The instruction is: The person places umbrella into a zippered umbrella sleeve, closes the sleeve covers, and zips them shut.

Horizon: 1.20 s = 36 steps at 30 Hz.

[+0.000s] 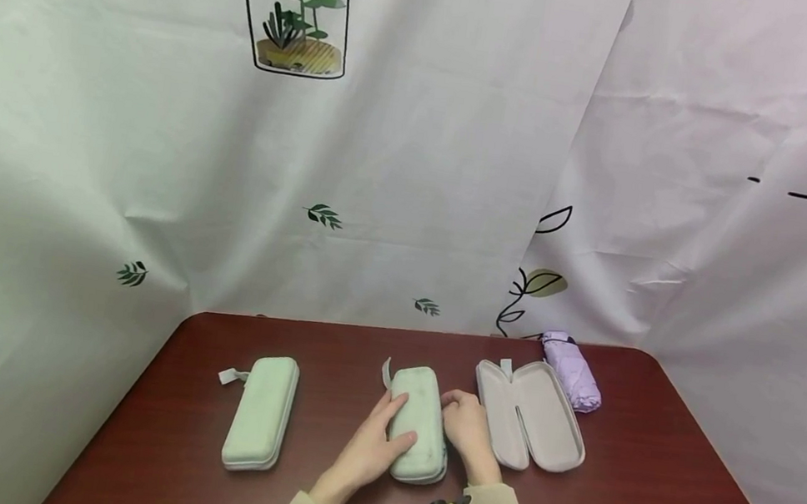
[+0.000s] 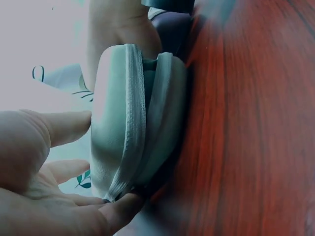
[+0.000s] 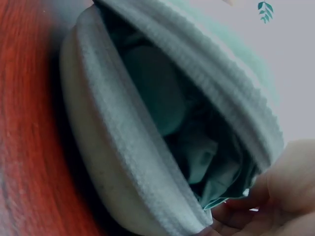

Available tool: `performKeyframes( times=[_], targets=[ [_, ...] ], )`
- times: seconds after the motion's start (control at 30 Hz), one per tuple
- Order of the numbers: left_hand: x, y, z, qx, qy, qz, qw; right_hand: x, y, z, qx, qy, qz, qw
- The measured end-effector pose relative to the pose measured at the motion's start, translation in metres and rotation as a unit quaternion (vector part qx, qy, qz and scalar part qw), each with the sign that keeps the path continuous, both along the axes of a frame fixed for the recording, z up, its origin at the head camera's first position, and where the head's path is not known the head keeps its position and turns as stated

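A mint-green zippered hard case (image 1: 419, 422) lies on the table between both hands. My left hand (image 1: 367, 449) holds it, thumb on the lid and fingers along its left side. The left wrist view shows the case (image 2: 110, 118) with its two halves parted along the zipper. At the right side, my right hand (image 1: 467, 428) has curled fingers pinching at the zipper; the pull itself is hidden. Through the gap in the right wrist view, a crumpled green cloth-like thing (image 3: 197, 157) shows inside, near the right hand (image 3: 290, 191).
Left of the hands lies another mint-green case (image 1: 263, 411), closed, with a pale strap (image 1: 231, 376). An open case (image 1: 555, 422) with a pale lining lies to the right. Behind it is a lavender folded umbrella (image 1: 572, 372). A patterned curtain (image 1: 415, 161) hangs behind the table.
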State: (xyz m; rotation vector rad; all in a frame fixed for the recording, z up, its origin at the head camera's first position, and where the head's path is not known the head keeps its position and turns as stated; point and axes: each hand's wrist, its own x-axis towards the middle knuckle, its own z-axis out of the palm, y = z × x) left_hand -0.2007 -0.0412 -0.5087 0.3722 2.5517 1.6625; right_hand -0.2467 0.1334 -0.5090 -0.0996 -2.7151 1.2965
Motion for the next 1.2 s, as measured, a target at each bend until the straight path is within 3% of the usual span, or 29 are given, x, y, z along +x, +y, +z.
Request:
performKeyframes(
  times=[0.27, 0.73, 1.2],
  targets=[
    [0.001, 0.007, -0.003, -0.02, 0.012, 0.016, 0.9996, -0.001, 0.001, -0.001, -0.008, -0.01, -0.002, 1.0],
    [0.003, 0.013, 0.004, -0.075, 0.018, 0.044, 0.996, 0.001, 0.0, 0.001, 0.002, -0.022, 0.003, 1.0],
    [-0.001, 0.009, 0.005, -0.088, 0.045, 0.044, 0.9941, 0.007, 0.004, 0.011, 0.046, 0.041, 0.091, 0.994]
  ],
)
